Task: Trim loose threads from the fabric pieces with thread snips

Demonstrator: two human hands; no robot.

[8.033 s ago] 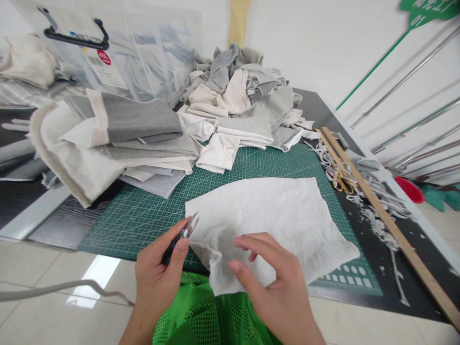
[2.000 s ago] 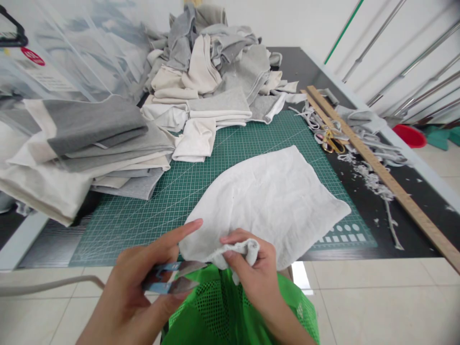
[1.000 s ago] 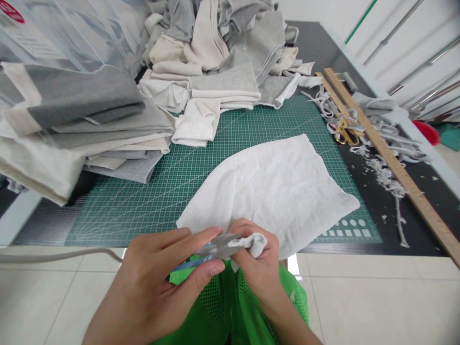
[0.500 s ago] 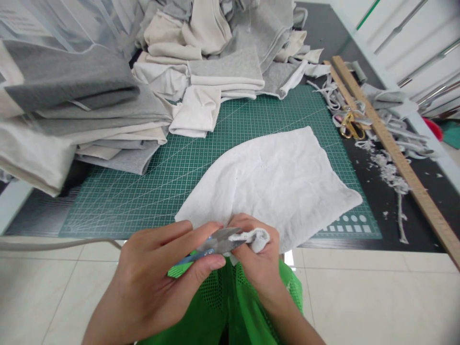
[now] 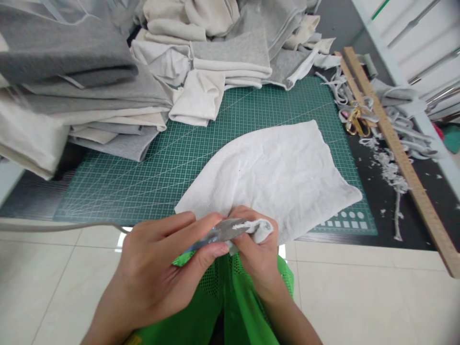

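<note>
Between the thumb and fingers of my left hand (image 5: 168,258) is a pair of thread snips (image 5: 224,231) with grey metal blades and a blue handle, partly hidden by the fingers. My right hand (image 5: 257,244) pinches the curled edge of a white fabric piece (image 5: 287,172). A rolled bit of that edge sticks up above the right thumb, and the tips of the snips lie against it. The rest of the fabric spreads flat over the green cutting mat (image 5: 143,191), with its near edge at the table's front.
Folded grey fabric (image 5: 100,91) is stacked at the left, and a heap of grey and cream cloth (image 5: 230,52) lies behind. At the right are a wooden ruler (image 5: 398,148), gold-handled scissors (image 5: 357,123) and fabric scraps (image 5: 390,167). A cable (image 5: 64,227) runs along the front left.
The view has tilted slightly, so the table things sit a little higher. More of the snips' blades shows along the rolled fabric edge. Both hands keep their hold.
</note>
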